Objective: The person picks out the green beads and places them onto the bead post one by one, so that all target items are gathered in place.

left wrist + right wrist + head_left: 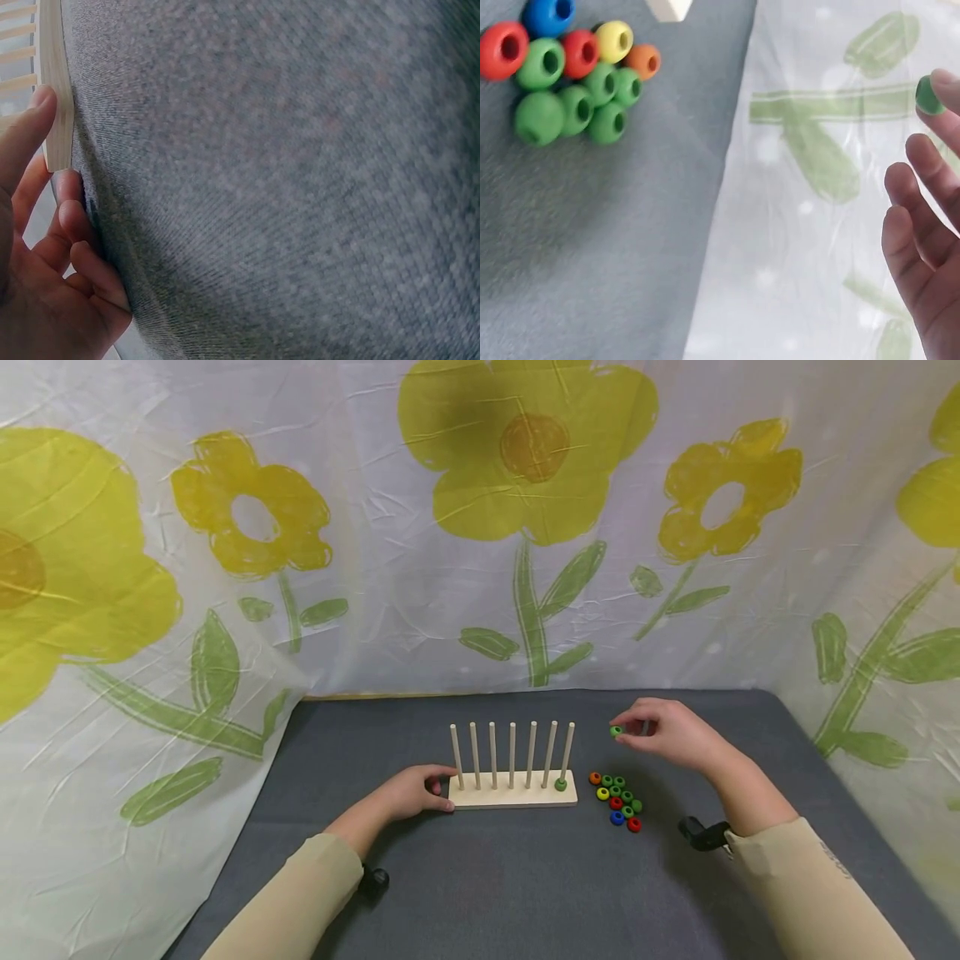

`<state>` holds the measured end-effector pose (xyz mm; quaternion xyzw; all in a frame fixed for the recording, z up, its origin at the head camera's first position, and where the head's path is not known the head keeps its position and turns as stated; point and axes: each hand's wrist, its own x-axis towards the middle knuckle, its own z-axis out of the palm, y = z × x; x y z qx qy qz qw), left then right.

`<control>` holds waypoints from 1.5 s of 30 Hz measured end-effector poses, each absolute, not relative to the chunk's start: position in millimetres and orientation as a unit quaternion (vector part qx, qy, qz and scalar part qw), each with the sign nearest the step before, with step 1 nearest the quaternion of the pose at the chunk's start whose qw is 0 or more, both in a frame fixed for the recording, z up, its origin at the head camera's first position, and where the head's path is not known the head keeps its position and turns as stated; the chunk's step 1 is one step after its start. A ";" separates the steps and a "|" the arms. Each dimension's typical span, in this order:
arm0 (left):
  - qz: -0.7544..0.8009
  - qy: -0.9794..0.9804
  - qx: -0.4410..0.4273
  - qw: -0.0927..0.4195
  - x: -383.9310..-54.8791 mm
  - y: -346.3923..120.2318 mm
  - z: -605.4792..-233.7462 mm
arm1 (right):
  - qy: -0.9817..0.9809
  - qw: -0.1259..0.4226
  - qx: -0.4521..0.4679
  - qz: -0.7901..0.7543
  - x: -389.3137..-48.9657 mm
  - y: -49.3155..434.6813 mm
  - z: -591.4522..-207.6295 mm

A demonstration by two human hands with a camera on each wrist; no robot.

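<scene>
A pale wooden base [480, 798] carries a row of several upright pegs, and a green bead [560, 785] sits at the foot of the rightmost peg. My left hand [412, 792] grips the base's left end, thumb on the front side and fingers around the end; the left wrist view shows the thumb on the wood [57, 97]. My right hand [667, 732] is raised to the right of the pegs and pinches another green bead [616, 731] between thumb and index finger. In the right wrist view that bead [928, 96] shows at the fingertips, the other fingers loosely bent.
Loose beads lie grouped right of the base: several green [627, 797], red ones [634, 825], a blue [617, 818], a yellow [602, 794] and an orange [595, 777]. A dark grey cloth [495, 885] covers the table. Behind hangs a white flower-printed curtain [375, 610].
</scene>
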<state>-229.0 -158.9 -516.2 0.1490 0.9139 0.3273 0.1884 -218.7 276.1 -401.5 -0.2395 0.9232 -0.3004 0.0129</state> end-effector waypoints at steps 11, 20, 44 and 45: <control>0.326 0.915 0.149 0.182 -228.9 -159.8 -516.2 | 0.910 -0.007 -0.266 -0.317 -221.9 249.3 -386.1; 0.331 0.913 0.151 0.184 -228.1 -161.2 -515.4 | 0.895 -0.013 -0.290 -0.339 -223.1 228.9 -376.4; 0.332 0.912 0.154 0.188 -228.8 -159.0 -513.2 | 0.899 0.005 -0.294 -0.325 -228.6 218.3 -387.4; 0.332 0.912 0.152 0.188 -228.9 -158.7 -512.7 | 0.900 0.004 -0.295 -0.322 -228.6 218.4 -387.9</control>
